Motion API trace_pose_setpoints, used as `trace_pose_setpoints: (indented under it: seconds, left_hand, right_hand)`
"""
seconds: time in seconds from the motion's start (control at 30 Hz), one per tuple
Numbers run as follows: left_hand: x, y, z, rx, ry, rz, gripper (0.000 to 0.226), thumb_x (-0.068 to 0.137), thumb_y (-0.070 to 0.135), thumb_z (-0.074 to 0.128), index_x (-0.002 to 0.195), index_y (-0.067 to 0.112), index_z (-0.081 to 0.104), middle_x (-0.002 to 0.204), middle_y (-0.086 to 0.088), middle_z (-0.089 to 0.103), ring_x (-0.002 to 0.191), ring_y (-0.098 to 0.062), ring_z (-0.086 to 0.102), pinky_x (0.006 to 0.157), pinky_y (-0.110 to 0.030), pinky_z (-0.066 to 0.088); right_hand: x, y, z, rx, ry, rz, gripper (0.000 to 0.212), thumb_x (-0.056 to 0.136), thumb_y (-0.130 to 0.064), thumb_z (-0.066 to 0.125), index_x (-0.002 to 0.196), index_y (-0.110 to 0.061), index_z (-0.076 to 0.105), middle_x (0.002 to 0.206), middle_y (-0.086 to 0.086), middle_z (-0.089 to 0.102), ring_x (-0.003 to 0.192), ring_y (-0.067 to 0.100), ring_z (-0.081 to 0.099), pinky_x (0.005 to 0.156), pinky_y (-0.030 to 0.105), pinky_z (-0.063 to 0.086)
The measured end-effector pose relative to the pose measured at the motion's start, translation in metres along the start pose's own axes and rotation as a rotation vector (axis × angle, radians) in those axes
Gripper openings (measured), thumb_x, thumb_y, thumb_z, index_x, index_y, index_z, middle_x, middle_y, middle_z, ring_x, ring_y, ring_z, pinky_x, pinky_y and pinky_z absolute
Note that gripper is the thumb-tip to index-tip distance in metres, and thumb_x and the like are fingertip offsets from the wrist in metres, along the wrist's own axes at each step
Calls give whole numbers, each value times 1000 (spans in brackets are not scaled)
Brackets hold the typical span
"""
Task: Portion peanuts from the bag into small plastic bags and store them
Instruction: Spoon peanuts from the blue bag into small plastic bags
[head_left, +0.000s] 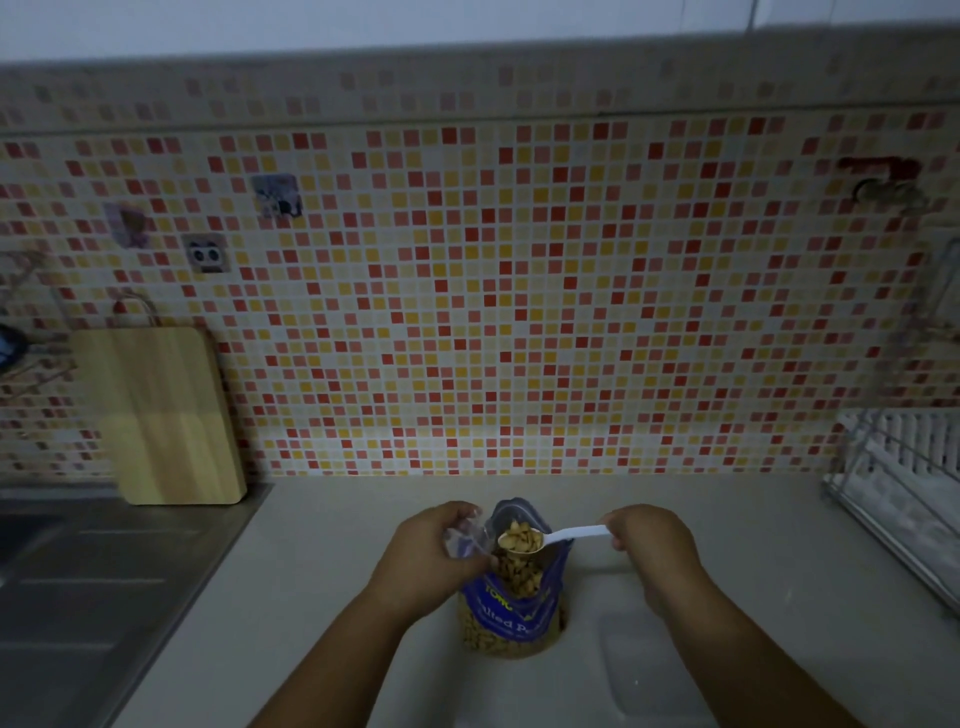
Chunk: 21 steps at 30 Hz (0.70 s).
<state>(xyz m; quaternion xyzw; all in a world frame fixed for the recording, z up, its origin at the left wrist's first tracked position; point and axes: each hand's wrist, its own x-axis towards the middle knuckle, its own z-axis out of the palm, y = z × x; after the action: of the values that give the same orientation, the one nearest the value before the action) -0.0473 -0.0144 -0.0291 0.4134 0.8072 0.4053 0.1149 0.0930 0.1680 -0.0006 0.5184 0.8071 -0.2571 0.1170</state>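
I am at a pale bench (322, 571) with a wall of little red and yellow tiles (519, 291) behind it. A wooden board (156, 415) leans on that wall to the left, and a wire rack (904, 499) sits at the far right. A flat clear lid or box (649, 670) lies on the bench near my right arm; it is too dim to tell which.

The blue peanut bag (511, 613) stands open in the middle, and it looks full of nuts. My left hand (434, 553) pinches a small clear plastic bag (467, 540) just beside the big bag's mouth. My right hand (649, 540) grips the handle of a white spoon (550, 536). The spoon is heaped with peanuts (521, 535) and hangs over the open big bag.

I think I am near the start. The small bag looks empty or nearly so, I see no filled bags anywhere, and nothing is put away yet.
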Motion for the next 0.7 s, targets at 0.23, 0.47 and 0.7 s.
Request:
trace_pose_setpoints:
  seconds: [0.23,0.47,0.7]
  left_hand:
    - [2,10,1,168,3,23,60,66,41,77,122,27,59,107,10,64,96,-9,57,85,-27,51]
    - [5,27,8,196,-3,75,43,68,40,75,109,31,65,101,8,68,87,-10,60,78,-26,52]
    - [9,28,17,127,-18,28,51,65,43,75,112,29,61,100,6,67,87,-12,62,77,-30,54]
  right_hand:
    - [-21,-5,-20,197,94,-3,21,94,-11,47,113,-7,54,74,6,46,68,13,44,80,26,42]
    - [-24,-18,-26,-146,121,-152,20,93,-14,46,112,-14,54,70,0,39,87,17,46,80,26,38]
    - [-54,-37,-18,139,427,-438,27,92,-13,43,99,-11,69,103,12,66,88,23,60,69,26,45]
